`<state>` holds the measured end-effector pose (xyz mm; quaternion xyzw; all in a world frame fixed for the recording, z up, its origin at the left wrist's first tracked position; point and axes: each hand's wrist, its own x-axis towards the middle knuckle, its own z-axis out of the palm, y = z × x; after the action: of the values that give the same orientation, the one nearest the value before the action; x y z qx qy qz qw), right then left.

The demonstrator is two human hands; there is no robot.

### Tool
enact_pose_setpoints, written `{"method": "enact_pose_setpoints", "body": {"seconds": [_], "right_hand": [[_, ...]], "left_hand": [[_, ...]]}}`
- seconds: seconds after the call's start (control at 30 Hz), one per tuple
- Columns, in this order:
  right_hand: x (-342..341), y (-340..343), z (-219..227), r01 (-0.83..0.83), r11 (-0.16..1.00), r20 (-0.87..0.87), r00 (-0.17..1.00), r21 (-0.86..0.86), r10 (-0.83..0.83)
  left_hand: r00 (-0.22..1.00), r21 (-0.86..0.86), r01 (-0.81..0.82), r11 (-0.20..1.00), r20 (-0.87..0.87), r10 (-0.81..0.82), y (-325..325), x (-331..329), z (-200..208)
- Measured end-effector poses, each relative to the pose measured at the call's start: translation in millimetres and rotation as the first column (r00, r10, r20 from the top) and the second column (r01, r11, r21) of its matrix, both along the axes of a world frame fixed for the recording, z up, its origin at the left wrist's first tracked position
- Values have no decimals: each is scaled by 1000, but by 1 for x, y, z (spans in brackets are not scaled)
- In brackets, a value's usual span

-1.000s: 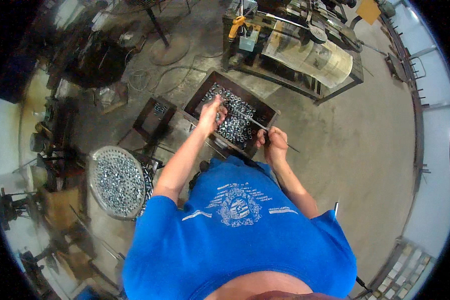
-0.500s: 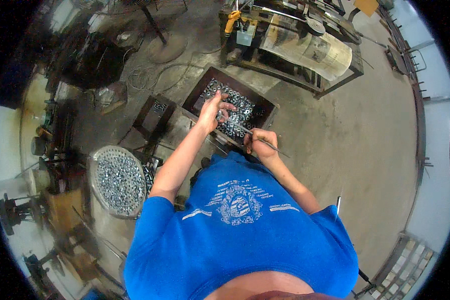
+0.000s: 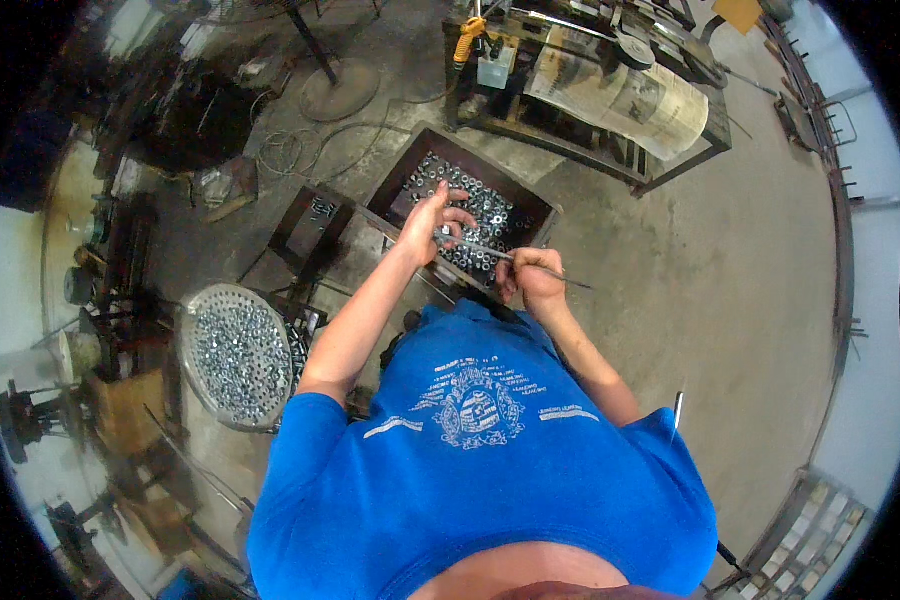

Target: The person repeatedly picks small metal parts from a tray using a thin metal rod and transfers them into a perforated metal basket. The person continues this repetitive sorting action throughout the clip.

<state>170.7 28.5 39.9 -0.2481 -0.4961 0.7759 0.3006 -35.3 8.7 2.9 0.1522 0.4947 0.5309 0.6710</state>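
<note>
My right hand [image 3: 536,275] is closed round a thin metal rod [image 3: 485,249], which slants up to the left across a dark metal box [image 3: 388,200]. Its thin back end sticks out to the right of the fist. The rod's other end meets my left hand [image 3: 432,222], held over the box with its fingers spread apart. Something small and shiny shows by the rod's end at the left fingers, too small to make out. Many loose metal nuts [image 3: 490,208] lie in the box below both hands.
To the left stands a round perforated tray [image 3: 202,385] heaped with nuts. A smaller dark tray [image 3: 300,237] with a few small parts sits beside the box. Beyond it are a fan base [image 3: 340,92], a hose on the floor and a metal workbench [image 3: 660,178] with an orange air gun [image 3: 467,40].
My right hand has moved slightly to the right and up with the rod, which now lies a little flatter. My left hand stays nearly in place, fingers still spread.
</note>
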Motion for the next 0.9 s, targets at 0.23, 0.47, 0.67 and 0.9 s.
{"method": "enact_pose_setpoints", "body": {"seconds": [0.23, 0.47, 0.67, 0.9], "right_hand": [[4, 2, -14, 56, 923, -138, 984, -381, -116], [10, 6, -52, 57, 545, -156, 929, -837, -337], [5, 9, -28, 142, 567, -135, 898, -811, -418], [2, 6, -30, 92, 742, -225, 922, -665, -316]], "left_hand": [[993, -85, 116, 990, 0, -116, -2, 7, 13], [999, 4, 42, 999, 15, -42, -5, 0, 7], [991, 169, -113, 979, -53, 123, -25, 2, 6], [988, 206, -123, 971, -69, 140, -25, 21, 6]]}}
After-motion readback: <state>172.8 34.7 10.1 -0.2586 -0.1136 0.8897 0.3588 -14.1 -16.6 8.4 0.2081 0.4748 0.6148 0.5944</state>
